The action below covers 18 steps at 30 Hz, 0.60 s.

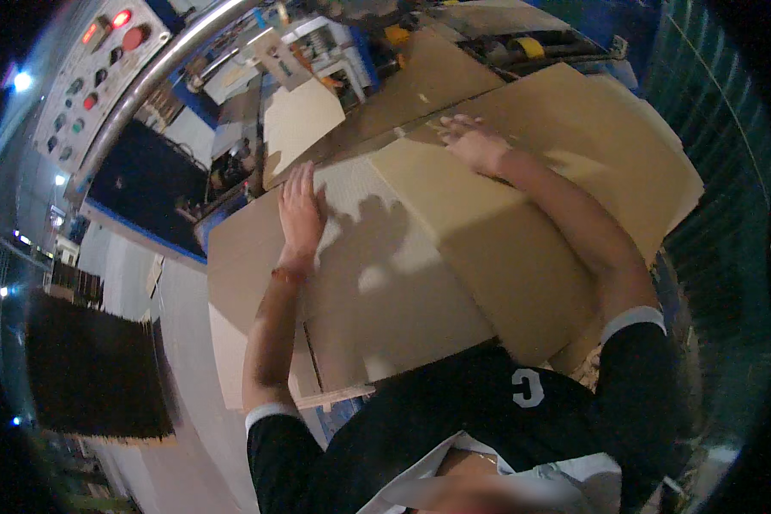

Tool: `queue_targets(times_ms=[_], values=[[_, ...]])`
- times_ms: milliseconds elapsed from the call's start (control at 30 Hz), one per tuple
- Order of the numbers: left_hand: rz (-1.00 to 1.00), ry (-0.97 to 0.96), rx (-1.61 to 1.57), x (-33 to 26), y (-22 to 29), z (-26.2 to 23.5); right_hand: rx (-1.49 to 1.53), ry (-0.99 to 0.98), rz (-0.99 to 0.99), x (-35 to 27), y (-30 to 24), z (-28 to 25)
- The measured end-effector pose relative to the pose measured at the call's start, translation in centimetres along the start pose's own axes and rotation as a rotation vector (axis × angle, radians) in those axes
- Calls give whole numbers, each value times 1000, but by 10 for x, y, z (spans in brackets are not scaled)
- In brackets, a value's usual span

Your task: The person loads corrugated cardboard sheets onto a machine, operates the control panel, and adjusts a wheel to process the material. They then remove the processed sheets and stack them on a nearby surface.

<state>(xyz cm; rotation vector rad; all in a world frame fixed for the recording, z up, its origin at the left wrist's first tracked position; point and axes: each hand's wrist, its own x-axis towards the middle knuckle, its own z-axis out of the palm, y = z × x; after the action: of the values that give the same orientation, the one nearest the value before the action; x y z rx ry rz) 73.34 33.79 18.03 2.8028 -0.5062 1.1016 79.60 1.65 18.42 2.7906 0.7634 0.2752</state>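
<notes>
A pale cardboard sheet [385, 300] lies in front of my body, with a fold line near its left side. My left hand [301, 214] rests on this sheet close to its far left edge, fingers stretched forward. To the right, a tan cardboard sheet [497, 248] overlaps the pale one. My right hand [478, 146] lies over the far part of the tan cardboard with its fingers spread; whether they press on it I cannot tell. More brown cardboard [634, 146] sits under and beyond my right forearm.
A machine with a control panel [94, 81] and a curved metal rail [158, 77] stands at the far left. A smaller cardboard piece [301, 120] lies by its mechanism. A dark stack of sheets [98, 368] stands on the left floor. Green corrugated sheeting [720, 111] lines the right.
</notes>
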Motion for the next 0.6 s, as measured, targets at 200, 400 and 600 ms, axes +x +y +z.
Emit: queue_targets(times_ms=[200, 400, 600], values=[[522, -379, -500, -43, 135, -72, 324, -26, -87, -107, 4, -8], [781, -631, -764, -55, 193, -87, 295, 115, 433, -251, 36, -43], [714, -664, -663, -60, 191, -80, 391, 183, 696, -308, 21, -49]])
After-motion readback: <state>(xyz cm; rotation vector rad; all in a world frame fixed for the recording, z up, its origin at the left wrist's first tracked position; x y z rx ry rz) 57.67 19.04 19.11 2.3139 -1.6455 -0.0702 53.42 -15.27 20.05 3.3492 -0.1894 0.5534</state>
